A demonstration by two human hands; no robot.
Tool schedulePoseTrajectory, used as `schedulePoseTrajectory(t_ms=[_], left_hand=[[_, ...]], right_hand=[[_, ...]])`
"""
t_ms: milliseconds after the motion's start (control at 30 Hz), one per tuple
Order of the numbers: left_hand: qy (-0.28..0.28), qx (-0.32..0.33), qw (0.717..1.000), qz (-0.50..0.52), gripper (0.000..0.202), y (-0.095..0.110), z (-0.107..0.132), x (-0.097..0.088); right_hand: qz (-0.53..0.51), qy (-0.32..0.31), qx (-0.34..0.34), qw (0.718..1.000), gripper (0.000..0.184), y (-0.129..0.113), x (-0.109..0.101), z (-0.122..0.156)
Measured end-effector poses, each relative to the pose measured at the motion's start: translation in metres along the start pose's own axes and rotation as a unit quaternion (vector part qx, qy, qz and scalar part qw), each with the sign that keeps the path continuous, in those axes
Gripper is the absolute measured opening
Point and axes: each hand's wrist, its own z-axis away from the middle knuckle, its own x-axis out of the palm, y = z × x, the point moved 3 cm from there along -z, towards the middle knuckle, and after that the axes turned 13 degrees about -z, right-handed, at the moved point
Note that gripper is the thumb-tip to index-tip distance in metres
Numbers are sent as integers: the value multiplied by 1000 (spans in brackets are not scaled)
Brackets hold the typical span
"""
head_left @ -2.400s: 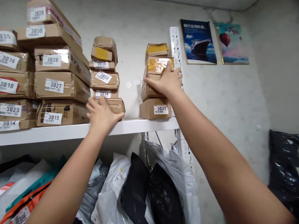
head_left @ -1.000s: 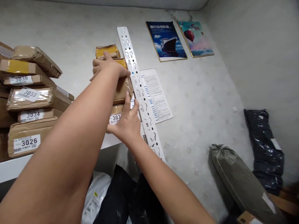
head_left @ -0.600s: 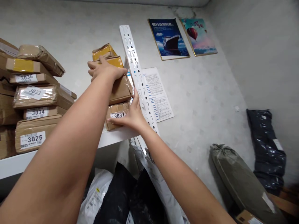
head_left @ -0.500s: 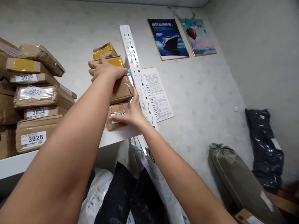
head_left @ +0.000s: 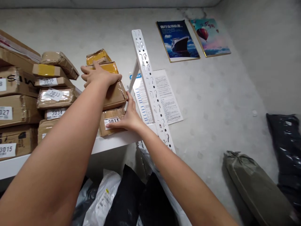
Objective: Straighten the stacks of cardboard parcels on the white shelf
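A small stack of cardboard boxes stands on the white shelf (head_left: pixel 110 142). At the bottom is a box labelled 3031 (head_left: pixel 102 125), with a plain cardboard box (head_left: pixel 117 95) above it. Yellow-taped boxes (head_left: pixel 97 56) top the stack. My left hand (head_left: pixel 100 74) lies across the upper boxes with its fingers spread, hiding part of them. Low on the stack's right side, my right hand (head_left: pixel 131 117) grips the 3031 box, thumb across the label's front and fingers up along the side. The far faces of the boxes are hidden.
A perforated white shelf post (head_left: pixel 150 81) rises right of the stack. Several labelled boxes (head_left: pixel 17 108) are piled at left. Below the shelf lie a white parcel bag (head_left: pixel 103 197) and black bags (head_left: pixel 124 197). A grey-green sack (head_left: pixel 251 182) leans at right.
The stack has shifted left with my hands, and a wider gap shows between it and the post. The view has shifted too, showing more of the left-hand boxes.
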Motion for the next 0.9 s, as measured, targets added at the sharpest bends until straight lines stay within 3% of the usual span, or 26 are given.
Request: schedulePoseTrajectory(t_ms=[233, 433, 633, 767, 900], left_hand=[[22, -24, 999, -26, 126, -34, -9, -7], [37, -26, 999, -9, 124, -56, -16, -13], [63, -27, 997, 20, 117, -63, -18, -9], [92, -29, 995, 16, 113, -63, -14, -6], [137, -23, 990, -2, 107, -64, -11, -4]], right_hand=[[-42, -40, -1, 998, 152, -1, 33, -4], [-20, -68, -22, 997, 147, -7, 45, -7], [-15, -87, -3, 996, 148, -8, 44, -5], [-34, -93, 52, 994, 153, -5, 44, -3], [-68, -133, 62, 987, 150, -2, 47, -6]])
